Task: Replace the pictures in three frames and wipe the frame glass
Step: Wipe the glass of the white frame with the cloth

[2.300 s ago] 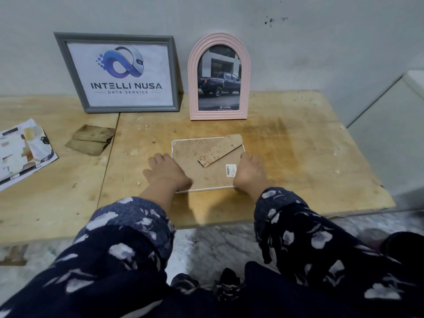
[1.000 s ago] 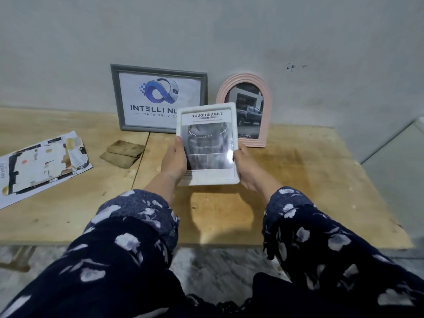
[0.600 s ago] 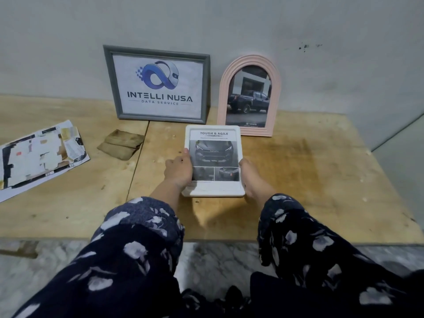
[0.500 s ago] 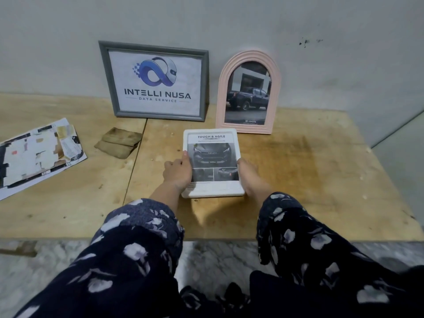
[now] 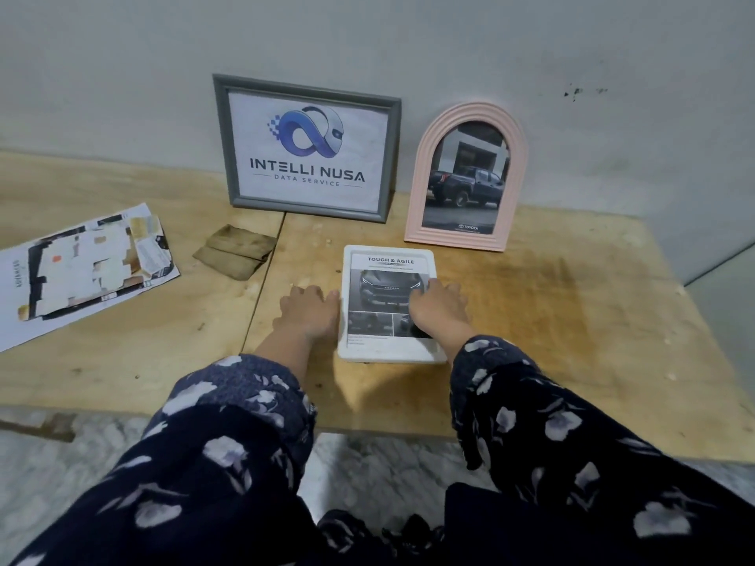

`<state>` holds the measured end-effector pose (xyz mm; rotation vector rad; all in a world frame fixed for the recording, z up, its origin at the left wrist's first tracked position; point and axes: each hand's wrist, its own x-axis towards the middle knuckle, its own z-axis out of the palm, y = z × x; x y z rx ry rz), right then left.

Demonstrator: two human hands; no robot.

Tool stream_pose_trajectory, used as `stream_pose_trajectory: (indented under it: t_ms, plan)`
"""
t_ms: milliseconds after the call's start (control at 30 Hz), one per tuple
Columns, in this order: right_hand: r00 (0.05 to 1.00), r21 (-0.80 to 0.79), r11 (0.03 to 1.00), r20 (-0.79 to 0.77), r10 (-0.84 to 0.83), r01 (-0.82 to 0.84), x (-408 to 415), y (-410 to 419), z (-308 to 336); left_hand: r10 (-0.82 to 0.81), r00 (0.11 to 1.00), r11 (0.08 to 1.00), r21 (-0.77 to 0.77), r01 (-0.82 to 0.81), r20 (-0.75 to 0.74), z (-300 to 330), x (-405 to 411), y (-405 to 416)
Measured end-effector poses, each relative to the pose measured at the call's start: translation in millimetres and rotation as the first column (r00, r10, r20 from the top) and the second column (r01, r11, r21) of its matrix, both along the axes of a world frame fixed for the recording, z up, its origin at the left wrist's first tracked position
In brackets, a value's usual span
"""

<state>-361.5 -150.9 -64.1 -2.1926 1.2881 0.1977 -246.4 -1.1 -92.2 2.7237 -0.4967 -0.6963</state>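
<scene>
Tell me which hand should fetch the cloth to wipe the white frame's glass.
Left, probably. The left hand lies flat on the table beside the white frame, on the same side as the folded cloth. The right hand rests on the glass and can steady it.

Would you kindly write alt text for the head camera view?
A white frame lies face up on a wooden table, right hand on its glass, left hand flat beside it. Behind, a grey frame and pink arched frame lean against the wall.

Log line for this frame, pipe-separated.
white frame face-up flat on table | left hand beside | right hand on glass | cloth untouched
</scene>
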Motion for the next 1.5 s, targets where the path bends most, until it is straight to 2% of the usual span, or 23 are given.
stream_pose_trajectory:
  t_ms: [200,367,500,667,733,833,933,967,1033,1100,1167,1233,1367,1433,1500]
  plan:
    - [0.944,-0.094,0.939,-0.046,0.327,-0.330,55,37,7,0.098,0.993,0.991,0.090,-0.104,0.070,18,29,62]
    - [0.850,-0.122,0.845,0.020,0.526,-0.520,106,79,-4,0.041,0.999,0.975,0.217,-0.040,-0.001,6,56,101]
    - [0.768,-0.140,0.774,0.104,0.631,-0.617,147,103,-15,-0.035,0.998,0.967,0.250,0.045,-0.044,-4,60,107]
    - [0.695,-0.230,0.726,0.212,0.687,-0.648,196,128,-26,-0.025,0.998,0.970,0.241,0.039,-0.060,-7,61,110]
    - [0.655,-0.220,0.664,0.126,0.745,-0.714,209,134,-32,-0.016,0.997,0.970,0.239,0.035,-0.080,-7,62,111]
    - [0.617,-0.184,0.596,-0.085,0.783,-0.782,216,132,-38,-0.009,0.995,0.970,0.241,0.033,-0.099,-8,63,111]
    - [0.594,-0.299,0.541,-0.120,0.796,-0.786,207,128,-39,-0.007,0.994,0.970,0.242,0.032,-0.106,-8,64,111]
    - [0.604,-0.357,0.545,-0.071,0.794,-0.758,204,128,-39,-0.003,0.994,0.970,0.243,0.028,-0.106,-9,64,111]
    - [0.673,-0.416,0.662,0.147,0.725,-0.623,196,126,-37,0.007,0.994,0.968,0.250,0.020,-0.108,-9,64,109]
    - [0.738,-0.313,0.826,0.374,0.561,-0.469,187,123,-30,0.017,0.994,0.965,0.261,0.012,-0.109,-8,64,107]
    - [0.765,-0.163,0.909,0.494,0.413,-0.385,175,118,-22,0.026,0.993,0.965,0.262,0.005,-0.112,-7,65,107]
    - [0.775,-0.128,0.940,0.537,0.333,-0.316,161,104,-12,0.026,0.994,0.966,0.260,0.004,-0.108,-2,64,105]
    - [0.857,-0.029,0.981,0.481,0.184,-0.194,134,70,8,0.030,0.997,0.972,0.235,-0.011,-0.078,10,56,99]
    - [0.871,-0.005,0.992,0.478,0.113,-0.126,118,51,17,-0.027,0.999,0.981,0.192,0.033,-0.031,11,40,87]
    - [0.861,-0.048,0.997,0.503,0.081,-0.065,102,33,22,-0.126,0.990,0.987,0.104,0.119,0.058,5,18,71]
